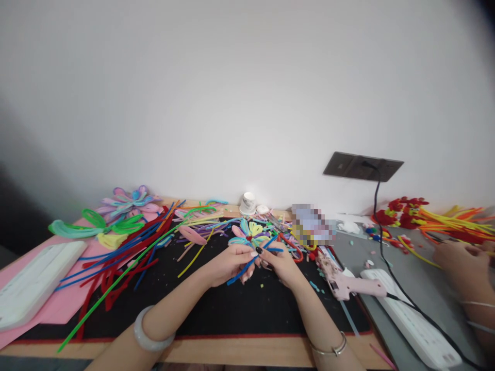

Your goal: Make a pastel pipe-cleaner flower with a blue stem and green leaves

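Evidently, in the head view, a light, soft, springy thing is presented by the pastel flower [249, 238]; its fuzzy loops look easily crushed or bent, and little slip is expected from such a nap. A firm but gentle hold is best taken low, at its base, where the blue strips [240, 274] seem stiffer, as if wire-cored. There, the fingers of the left hand [228, 265] and of the right hand [283, 264] are closed in a pinch on the strips, their tips nearly together. The flower is held above the black mat [240, 319] on the bench [228, 351], its petals fanned out just beyond the fingertips, left uncovered.
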A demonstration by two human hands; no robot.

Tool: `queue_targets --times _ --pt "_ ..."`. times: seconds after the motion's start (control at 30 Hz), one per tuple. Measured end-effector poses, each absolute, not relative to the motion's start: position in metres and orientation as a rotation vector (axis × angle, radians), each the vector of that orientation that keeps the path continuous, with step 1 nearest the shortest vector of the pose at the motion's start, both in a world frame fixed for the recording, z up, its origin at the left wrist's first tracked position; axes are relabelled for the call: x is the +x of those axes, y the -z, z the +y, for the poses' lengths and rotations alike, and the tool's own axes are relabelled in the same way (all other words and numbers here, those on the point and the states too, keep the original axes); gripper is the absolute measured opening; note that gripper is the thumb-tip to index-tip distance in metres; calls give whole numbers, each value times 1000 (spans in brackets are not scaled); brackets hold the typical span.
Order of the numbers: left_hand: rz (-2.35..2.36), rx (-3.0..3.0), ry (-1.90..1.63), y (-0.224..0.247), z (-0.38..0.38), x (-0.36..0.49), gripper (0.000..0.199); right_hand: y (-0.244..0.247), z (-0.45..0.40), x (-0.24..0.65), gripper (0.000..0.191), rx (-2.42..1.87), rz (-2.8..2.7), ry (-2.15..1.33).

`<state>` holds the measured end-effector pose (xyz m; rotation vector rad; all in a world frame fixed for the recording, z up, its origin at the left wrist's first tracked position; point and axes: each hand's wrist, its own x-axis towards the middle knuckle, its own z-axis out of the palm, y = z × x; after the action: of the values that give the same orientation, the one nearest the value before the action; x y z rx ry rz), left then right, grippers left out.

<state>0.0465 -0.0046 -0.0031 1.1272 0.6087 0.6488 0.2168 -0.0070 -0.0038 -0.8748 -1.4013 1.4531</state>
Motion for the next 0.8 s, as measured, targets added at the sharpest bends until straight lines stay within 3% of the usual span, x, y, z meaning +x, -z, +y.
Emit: queue_targets --times 0.23,0.6,0.8 --pt "679 1250 -758 5 -3 49 28 10 -5 215 31 -957 -1271 -1463" --pt "948 2337 -1041 0 -9 44 23 14 0 217 35 -1049 -1363 -1383" --pt "889 1823 -898 -2 -7 49 31 16 1 221 34 -966 -1383 -1441"
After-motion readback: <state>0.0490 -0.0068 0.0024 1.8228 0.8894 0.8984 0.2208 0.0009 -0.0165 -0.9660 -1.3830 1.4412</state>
